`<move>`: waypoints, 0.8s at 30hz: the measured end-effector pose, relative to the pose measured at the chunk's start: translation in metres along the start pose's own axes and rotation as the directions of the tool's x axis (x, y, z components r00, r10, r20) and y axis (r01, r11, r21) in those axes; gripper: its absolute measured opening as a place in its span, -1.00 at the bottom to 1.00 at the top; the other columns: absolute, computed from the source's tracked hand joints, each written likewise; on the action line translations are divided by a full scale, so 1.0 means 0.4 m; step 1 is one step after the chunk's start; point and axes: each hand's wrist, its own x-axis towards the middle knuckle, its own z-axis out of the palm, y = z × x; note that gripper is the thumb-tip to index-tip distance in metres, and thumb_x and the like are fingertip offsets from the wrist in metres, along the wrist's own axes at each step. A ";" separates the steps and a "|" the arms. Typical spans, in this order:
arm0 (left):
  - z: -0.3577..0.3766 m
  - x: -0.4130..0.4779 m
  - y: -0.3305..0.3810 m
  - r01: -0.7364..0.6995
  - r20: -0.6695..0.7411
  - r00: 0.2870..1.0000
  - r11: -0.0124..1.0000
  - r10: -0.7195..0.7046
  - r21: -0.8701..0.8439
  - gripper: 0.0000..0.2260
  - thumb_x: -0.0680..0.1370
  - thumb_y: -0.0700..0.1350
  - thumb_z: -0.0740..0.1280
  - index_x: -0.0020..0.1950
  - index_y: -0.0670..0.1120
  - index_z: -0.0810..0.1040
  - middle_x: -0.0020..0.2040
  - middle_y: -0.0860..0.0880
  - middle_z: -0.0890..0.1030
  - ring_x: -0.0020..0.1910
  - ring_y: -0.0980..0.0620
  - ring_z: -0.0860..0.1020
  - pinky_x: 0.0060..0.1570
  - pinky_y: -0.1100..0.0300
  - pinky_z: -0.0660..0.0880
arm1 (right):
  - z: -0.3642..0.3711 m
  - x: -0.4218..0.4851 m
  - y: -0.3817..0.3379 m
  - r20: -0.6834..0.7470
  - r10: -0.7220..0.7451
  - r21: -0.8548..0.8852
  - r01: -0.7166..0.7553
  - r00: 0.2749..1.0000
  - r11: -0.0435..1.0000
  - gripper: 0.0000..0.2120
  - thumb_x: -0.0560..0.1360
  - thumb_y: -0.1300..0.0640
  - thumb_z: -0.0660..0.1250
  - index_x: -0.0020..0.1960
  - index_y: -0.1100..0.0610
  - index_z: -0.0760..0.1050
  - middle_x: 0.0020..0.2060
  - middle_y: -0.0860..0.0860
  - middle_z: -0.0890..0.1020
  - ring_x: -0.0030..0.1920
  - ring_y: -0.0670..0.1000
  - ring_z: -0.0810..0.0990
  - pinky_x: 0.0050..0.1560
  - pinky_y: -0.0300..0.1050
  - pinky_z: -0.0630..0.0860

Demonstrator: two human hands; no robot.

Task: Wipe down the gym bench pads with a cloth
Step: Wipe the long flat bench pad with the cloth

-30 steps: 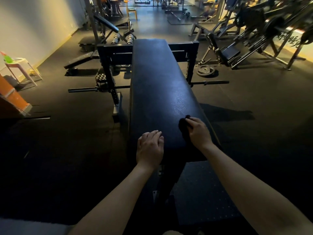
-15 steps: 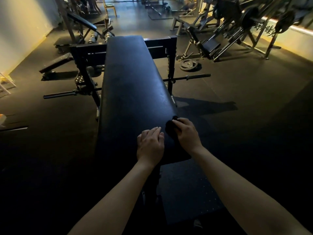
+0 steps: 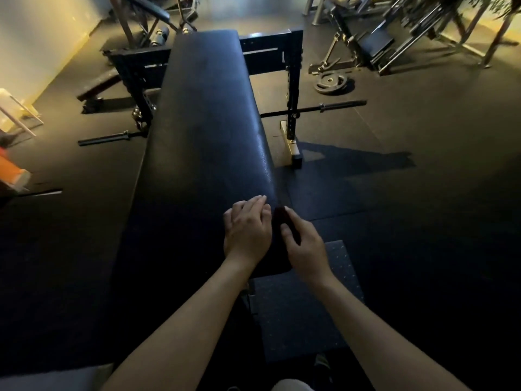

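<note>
A long black bench pad point(image 3: 203, 131) runs away from me down the middle of the view. My left hand point(image 3: 248, 230) rests flat on its near right part, fingers straight. My right hand point(image 3: 303, 244) sits at the pad's near right edge and grips a small dark cloth point(image 3: 280, 217) between thumb and fingers. The cloth lies against the pad's edge, right beside my left hand. Most of the cloth is hard to make out in the dim light.
A black rack frame point(image 3: 293, 80) straddles the bench, with a barbell point(image 3: 313, 110) low across it. A weight plate point(image 3: 331, 83) lies on the rubber floor at right. Other machines point(image 3: 394, 38) stand at the back right; an incline bench point(image 3: 146, 12) stands back left.
My right hand with the cloth slid from the pad's top to its right edge and closer to my left hand. The view shifted, so the bench appears further left.
</note>
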 end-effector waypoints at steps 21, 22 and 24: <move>-0.007 -0.010 0.007 0.003 -0.015 1.000 1.000 -0.003 0.005 -0.64 0.71 0.01 0.10 0.45 -0.03 0.49 0.43 0.04 0.51 0.40 0.07 0.35 0.39 0.07 0.18 | -0.001 0.008 -0.008 0.081 -0.021 -0.110 0.030 0.997 0.994 -0.72 0.65 -0.06 0.20 0.35 -0.26 0.35 0.19 -0.01 0.49 0.12 0.00 0.54 0.07 -0.08 0.51; -0.006 -0.010 0.005 0.011 -0.007 1.000 1.000 -0.011 0.006 -0.63 0.71 0.02 0.10 0.46 -0.02 0.47 0.45 0.04 0.48 0.42 0.07 0.33 0.40 0.07 0.18 | 0.001 0.025 -0.007 0.092 -0.022 -0.128 0.033 0.996 0.991 -0.72 0.65 -0.07 0.19 0.36 -0.25 0.36 0.21 0.00 0.49 0.15 0.02 0.53 0.09 -0.06 0.50; -0.004 -0.007 0.002 0.039 0.011 0.999 0.999 -0.039 0.001 -0.61 0.71 0.03 0.07 0.49 -0.01 0.44 0.50 0.05 0.43 0.45 0.07 0.29 0.43 0.06 0.18 | 0.009 0.076 -0.004 0.125 -0.019 -0.168 0.040 0.992 0.985 -0.69 0.65 -0.08 0.18 0.39 -0.24 0.36 0.26 0.03 0.46 0.21 0.06 0.51 0.13 -0.06 0.45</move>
